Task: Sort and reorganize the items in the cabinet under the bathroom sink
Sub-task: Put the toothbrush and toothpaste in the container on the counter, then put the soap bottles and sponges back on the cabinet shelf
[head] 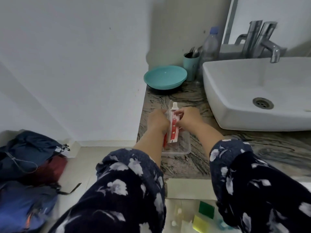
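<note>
A red and white toothpaste tube (173, 130) with a white cap lies in a clear plastic container (183, 148) on the marbled counter (181, 165). My right hand (190, 118) pinches the tube near its cap end. My left hand (157, 121) curls against the tube's left side, and a second red item (165, 142) shows under my left wrist. Both forearms in dark floral sleeves reach over the counter's front edge.
A teal bowl (165, 77), a teal cup with cutlery (191, 64) and a clear bottle (209, 46) stand at the counter's back. The white basin (244, 98) and chrome tap (269, 46) are at right. Bags (30, 165) lie on the floor at left. Sponges (203, 214) sit below.
</note>
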Tool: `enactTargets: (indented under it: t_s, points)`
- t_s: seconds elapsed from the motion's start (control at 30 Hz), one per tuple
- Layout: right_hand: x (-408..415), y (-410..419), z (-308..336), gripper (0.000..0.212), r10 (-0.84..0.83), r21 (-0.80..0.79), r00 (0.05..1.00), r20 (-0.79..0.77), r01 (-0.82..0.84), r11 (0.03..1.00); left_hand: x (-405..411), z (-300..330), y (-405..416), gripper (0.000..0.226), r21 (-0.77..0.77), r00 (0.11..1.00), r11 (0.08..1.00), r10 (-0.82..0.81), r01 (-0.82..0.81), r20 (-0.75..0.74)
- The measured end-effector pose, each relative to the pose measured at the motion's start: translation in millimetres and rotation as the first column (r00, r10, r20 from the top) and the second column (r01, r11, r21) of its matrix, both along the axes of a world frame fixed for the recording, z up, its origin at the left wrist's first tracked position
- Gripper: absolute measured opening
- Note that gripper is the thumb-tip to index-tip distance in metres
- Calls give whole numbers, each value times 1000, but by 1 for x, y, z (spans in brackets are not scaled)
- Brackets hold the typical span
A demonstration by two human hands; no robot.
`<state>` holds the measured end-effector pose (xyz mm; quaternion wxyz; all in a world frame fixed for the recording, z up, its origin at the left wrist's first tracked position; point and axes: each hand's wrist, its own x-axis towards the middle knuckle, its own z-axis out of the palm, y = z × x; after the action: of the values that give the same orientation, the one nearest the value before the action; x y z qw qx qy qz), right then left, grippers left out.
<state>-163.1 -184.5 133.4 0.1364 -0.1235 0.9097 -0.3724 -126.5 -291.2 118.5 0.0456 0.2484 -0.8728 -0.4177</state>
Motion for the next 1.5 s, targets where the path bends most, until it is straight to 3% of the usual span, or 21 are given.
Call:
enactTargets:
  t_s: [0.33, 0.53, 0.67, 0.73, 0.9, 1.03, 1.33, 1.5]
  points:
    - [6, 9, 18, 33, 11, 113, 999, -32, -7, 994, 6, 10, 6, 48, -37, 999, 998, 51, -51, 15]
    - [19, 32, 44, 30, 193, 140, 975, -112, -177, 974, 33, 28, 17, 36, -114, 996, 991, 72, -77, -47]
    - [34, 47, 49, 50, 315, 230, 948, -51, -296, 927, 62, 38, 37, 38, -230, 999, 972, 45, -46, -11]
    - [47, 57, 55, 49, 340, 243, 940, -28, -324, 914, 78, 41, 47, 39, -253, 999, 967, 45, -41, 11]
    - [85, 86, 62, 43, 394, 308, 918, 41, -387, 869, 116, 42, 73, 29, -201, 997, 979, 34, -19, 71]
    - [122, 116, 53, 47, 358, 272, 930, 78, -365, 890, 151, 27, 97, 30, -201, 996, 979, 2, 16, 86]
    - [210, 171, -20, 44, 346, 280, 901, 262, -414, 866, 256, -42, 153, 37, -132, 974, 991, 8, 22, 227]
    - [231, 189, -60, 44, 381, 324, 853, 358, -496, 806, 288, -77, 178, 35, -47, 949, 995, 93, -82, 301]
